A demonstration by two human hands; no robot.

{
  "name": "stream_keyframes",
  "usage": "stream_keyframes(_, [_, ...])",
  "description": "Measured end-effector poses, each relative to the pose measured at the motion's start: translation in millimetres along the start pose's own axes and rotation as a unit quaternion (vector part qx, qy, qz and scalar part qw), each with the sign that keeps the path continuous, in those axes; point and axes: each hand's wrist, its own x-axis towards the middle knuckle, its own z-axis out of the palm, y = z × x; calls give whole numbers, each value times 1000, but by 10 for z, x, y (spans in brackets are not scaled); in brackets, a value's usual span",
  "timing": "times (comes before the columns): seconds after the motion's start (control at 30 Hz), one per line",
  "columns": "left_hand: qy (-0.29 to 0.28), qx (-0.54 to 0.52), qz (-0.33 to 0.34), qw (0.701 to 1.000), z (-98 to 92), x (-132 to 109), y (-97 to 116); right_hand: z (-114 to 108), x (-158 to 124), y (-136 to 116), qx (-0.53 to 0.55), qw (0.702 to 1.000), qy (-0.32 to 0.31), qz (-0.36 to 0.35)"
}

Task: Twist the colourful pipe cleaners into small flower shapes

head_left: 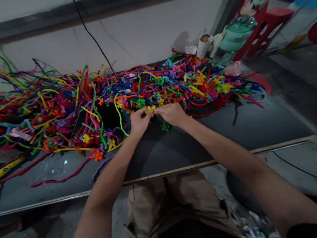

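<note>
A small yellow pipe-cleaner flower (151,109) is pinched between my two hands above the front of the dark table. My left hand (140,122) grips its left side with thumb and fingertips. From the other side, my right hand (172,114) holds it in the same kind of pinch. Just under my right hand a green pipe-cleaner piece (165,126) lies on the tabletop. Behind my hands are more twisted shapes, among them a green flower (140,103).
A long heap of coloured pipe cleaners (61,94) runs along the wall. On the dark table (173,151), a green bottle (234,36) stands at the back right. A black cable (91,35) hangs down behind. Past the right end are red stools (274,21).
</note>
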Motion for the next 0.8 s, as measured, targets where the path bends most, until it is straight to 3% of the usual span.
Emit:
stream_keyframes(0.17, [7,-18,1,1000,-7,30,-55,-98,49,-74,10,998,-25,62])
stream_keyframes(0.3, [37,-48,-2,998,-27,77,-84,-129,74,-61,96,992,-10,80])
stream_keyframes(0.4, [32,-54,2,998,-42,82,-76,-88,46,-53,116,990,2,75])
stream_keyframes(0.57, [1,-18,-3,1000,-44,34,-35,-2,-15,-81,30,999,21,35])
stream_keyframes(0.8, [-19,-12,-13,1000,-48,24,-9,91,-38,-23,-10,997,69,-19])
